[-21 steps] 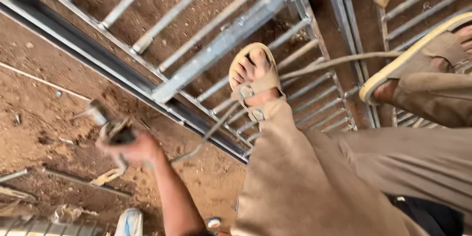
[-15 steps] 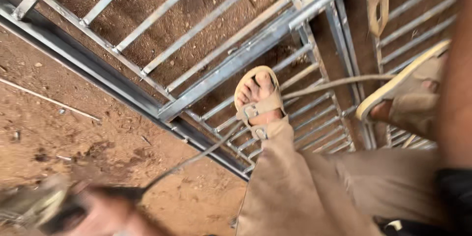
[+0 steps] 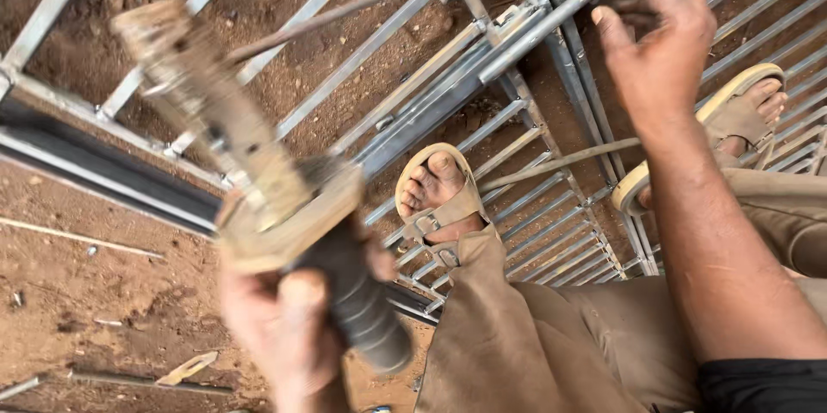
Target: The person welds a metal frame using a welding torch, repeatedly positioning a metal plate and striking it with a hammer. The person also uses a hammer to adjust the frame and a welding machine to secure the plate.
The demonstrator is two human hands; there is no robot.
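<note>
head view: only one camera, looking down past both hands to the ground
left hand [image 3: 289, 335]: blurred, fingers [image 3: 297, 310] wrapped tight around the black ribbed grip of a welding electrode holder [image 3: 258, 180]; no gap showing between fingers and grip
electrode holder: rises up and left from the fingers, dusty tan body, worn clamp head at the far end; thin rod [image 3: 345, 8] sticks out of the head toward the upper right, passing over the gate bars
right hand [image 3: 659, 34]: curled over the end of a round steel bar [image 3: 534, 34] on the metal gate frame [image 3: 413, 94]; fingers closed down around it, thumb [image 3: 616, 43] pressing on the near side; how firmly it squeezes, cannot tell
bar: runs from under the fingertips down-left along the frame's heavy rail, small bracket right beside the fingertips
gate frame: grey, lies flat on red dirt [image 3: 95, 292], parallel thin bars on both sides of the main rail
below right hand: forearm crosses the frame; tan trousers [image 3: 534, 344] under it
feet: left foot in tan sandal [image 3: 439, 198] stands on the thin bars, between the two hands; right sandal [image 3: 732, 120] just beside the right forearm
cable [image 3: 560, 159]: thin line across the bars between the sandals
near left hand: scraps and a loose rod [image 3: 146, 378] on the dirt, well clear of the frame
in the way: holder body hides part of the frame's left rail
</note>
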